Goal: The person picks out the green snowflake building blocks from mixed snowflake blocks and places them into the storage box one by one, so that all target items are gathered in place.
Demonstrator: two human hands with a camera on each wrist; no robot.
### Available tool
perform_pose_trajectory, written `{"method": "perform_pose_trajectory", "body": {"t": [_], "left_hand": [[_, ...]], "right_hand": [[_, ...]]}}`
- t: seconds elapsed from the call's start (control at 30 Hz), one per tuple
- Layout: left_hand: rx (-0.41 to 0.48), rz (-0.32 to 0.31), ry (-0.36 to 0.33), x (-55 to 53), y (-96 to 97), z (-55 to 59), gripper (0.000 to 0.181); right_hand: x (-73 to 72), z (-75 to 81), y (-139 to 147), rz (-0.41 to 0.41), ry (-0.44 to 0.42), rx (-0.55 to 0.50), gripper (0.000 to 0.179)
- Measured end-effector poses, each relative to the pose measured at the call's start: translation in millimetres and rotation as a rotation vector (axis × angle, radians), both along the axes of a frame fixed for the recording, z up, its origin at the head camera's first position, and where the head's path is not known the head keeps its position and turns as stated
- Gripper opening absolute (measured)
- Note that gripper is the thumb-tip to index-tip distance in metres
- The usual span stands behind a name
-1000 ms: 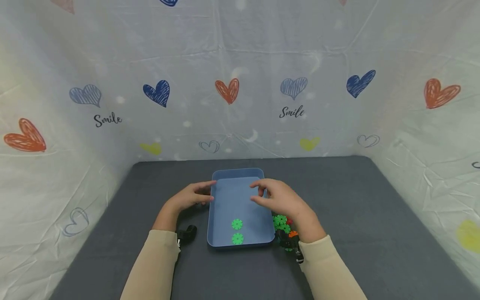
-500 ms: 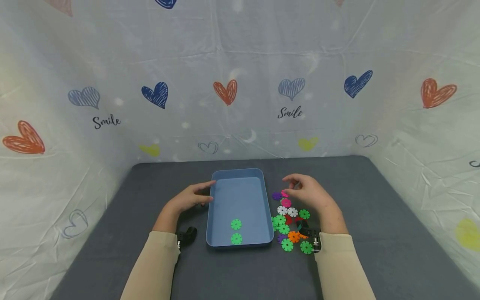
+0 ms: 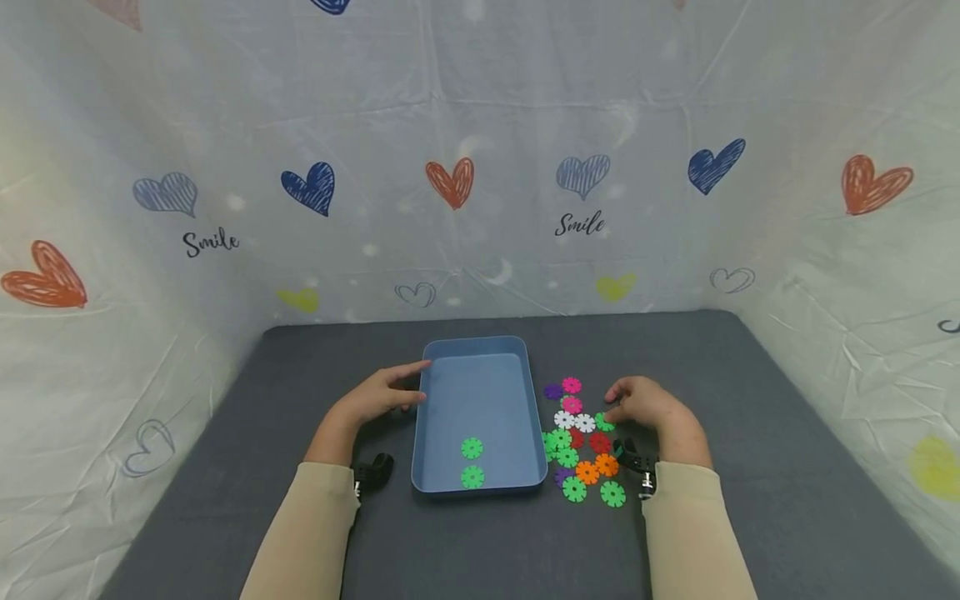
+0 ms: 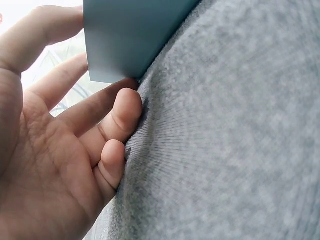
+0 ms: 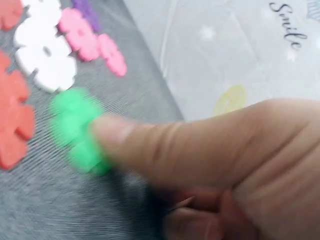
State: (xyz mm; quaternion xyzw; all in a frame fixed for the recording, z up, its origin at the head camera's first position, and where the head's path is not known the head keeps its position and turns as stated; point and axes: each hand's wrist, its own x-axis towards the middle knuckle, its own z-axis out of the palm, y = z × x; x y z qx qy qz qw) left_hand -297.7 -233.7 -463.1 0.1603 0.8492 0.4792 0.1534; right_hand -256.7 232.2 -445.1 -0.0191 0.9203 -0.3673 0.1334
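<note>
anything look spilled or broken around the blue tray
Nothing visibly broken or spilled stands out. The only untidy spot is the loose, mixed-colour discs scattered beside the blue tray, some overlapping, while two green discs lie inside it.

Pale curtain walls (image 3: 510, 83), printed hearts (image 3: 451, 182); grey cloth-covered table (image 3: 337, 350).

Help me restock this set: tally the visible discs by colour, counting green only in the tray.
Green discs in the tray: 2
Pink discs: 2
White discs: 2
Red discs: 2
Orange discs: 2
Purple discs: 2
Total: 12 in view; overlaps could hide more.
</note>
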Motion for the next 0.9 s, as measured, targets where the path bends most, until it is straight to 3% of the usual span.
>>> {"method": "perform_pose_trajectory", "body": {"t": [0.13,0.23,0.9], "left_hand": [[0.0,-0.002,0.0,-0.8,-0.4,-0.8,0.068],[-0.009,0.006,-0.005,-0.8,-0.1,-1.6,0.068],[0.004,0.005,0.001,-0.3,0.9,-0.5,0.068]], "right_hand": [[-5.2,-7.8,-1.7,-0.091,0.083,0.055,0.027],[-7.4,-10.2,-1.8,-0.113,0.097,0.062,0.035],[-11.7,-16.2,-7.4,-0.094,0.164,0.106,0.042]]}}
